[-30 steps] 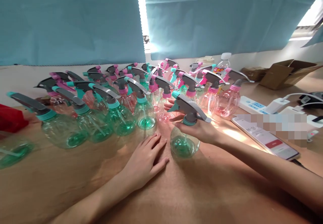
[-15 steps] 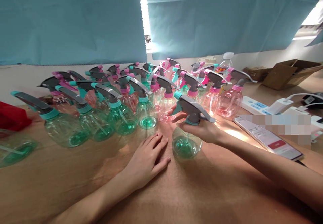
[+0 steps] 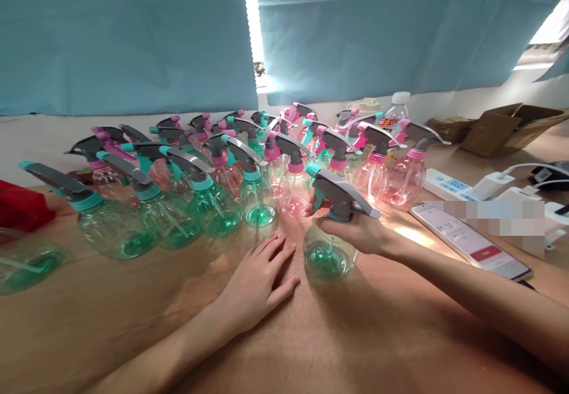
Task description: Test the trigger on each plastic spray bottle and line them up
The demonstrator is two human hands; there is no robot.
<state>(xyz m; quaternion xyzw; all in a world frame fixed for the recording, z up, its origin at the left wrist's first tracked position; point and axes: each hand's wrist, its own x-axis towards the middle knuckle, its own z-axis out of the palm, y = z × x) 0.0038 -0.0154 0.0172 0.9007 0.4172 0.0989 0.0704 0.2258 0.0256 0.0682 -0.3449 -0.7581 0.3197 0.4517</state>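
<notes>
My right hand (image 3: pixel 355 228) is wrapped round the neck of a green spray bottle (image 3: pixel 329 258), with fingers at its teal trigger. This bottle is upright, its grey head with a teal nozzle pointing away to the left. My left hand (image 3: pixel 262 278) lies flat on the wooden table (image 3: pixel 284 352), fingers spread, just left of the bottle and holding nothing. Beyond it stands a row of green spray bottles, the nearest green one (image 3: pixel 258 204) close to my left fingertips. Pink spray bottles, such as this clear pink one (image 3: pixel 296 195), stand behind and to the right.
A lit phone (image 3: pixel 473 240) lies on the right beside a white power strip (image 3: pixel 448 185) with plugged-in chargers. Behind these are an open cardboard box (image 3: pixel 502 133) and a clear plastic bottle (image 3: pixel 396 109). Something red (image 3: pixel 24 207) sits at the left edge. Blue curtains (image 3: pixel 124 38) hang behind.
The fingers of my right hand have curled in from an extended pose onto the spray bottle's trigger. The bottle and my left hand have stayed in about the same place.
</notes>
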